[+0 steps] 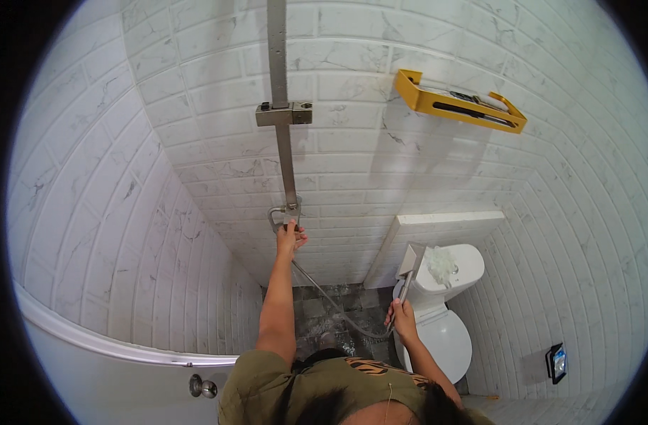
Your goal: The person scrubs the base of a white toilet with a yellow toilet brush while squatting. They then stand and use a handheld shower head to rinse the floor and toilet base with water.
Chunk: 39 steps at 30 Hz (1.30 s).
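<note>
My left hand (291, 238) reaches to the wall with its fingers closed around the shower tap (290, 221) at the bottom of the metal shower rail (281, 156). My right hand (402, 319) is wrapped around the handle of a hand shower, whose rectangular silver head (411, 261) points up beside the toilet tank. From the tap, a grey hose (331, 303) hangs in a curve over to the handle in my right hand. The sliding bracket (285, 114) higher on the rail holds nothing.
A white toilet (444, 346) with its lid down stands at right, a pale crumpled heap (441, 264) on its tank. The dark tiled floor (317, 319) looks wet. A yellow shelf (458, 106) juts from the wall. A door with a round knob (203, 386) is at lower left.
</note>
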Motion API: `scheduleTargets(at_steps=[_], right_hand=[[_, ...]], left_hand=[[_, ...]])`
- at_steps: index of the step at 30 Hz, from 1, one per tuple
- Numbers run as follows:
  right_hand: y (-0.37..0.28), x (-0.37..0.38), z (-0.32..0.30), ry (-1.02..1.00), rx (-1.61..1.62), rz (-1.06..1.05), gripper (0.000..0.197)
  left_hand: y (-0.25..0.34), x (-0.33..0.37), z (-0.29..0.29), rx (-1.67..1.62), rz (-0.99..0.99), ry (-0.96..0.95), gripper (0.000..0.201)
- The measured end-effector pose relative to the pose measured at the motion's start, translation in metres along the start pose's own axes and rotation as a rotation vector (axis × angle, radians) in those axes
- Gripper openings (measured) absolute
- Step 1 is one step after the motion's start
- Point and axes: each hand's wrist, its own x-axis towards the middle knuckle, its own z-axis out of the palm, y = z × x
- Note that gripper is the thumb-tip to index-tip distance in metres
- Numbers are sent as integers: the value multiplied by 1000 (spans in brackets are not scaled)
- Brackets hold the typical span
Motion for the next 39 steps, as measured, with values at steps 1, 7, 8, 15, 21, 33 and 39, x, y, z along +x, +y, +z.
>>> scheduleTargets(at_steps=[1,7,8,15,21,33,39], right_hand=[[-2,-2,2,-8,1,-5,30],[-17,-12,-31,18,-367,-234,35],[-27,-17,-34,27,-382,-240,35],[-70,-35,-59,36,-317,-340,32],[-111,-35,-100,159,-198,-546,30],[-176,-127,-250,716,144,-621,28],[-130,-181,-290,970,229,-645,26]], left_hand=[[1,4,-6,6,1,13,50],[2,-39,12,30,-44,40,63],[-7,-58,18,61,-12,47,64],[-131,-233,76,412,-5,-586,62],[-162,-308,140,762,386,-1036,69],[-176,-231,103,1040,534,-932,33],[-169,-223,94,993,374,-897,29]])
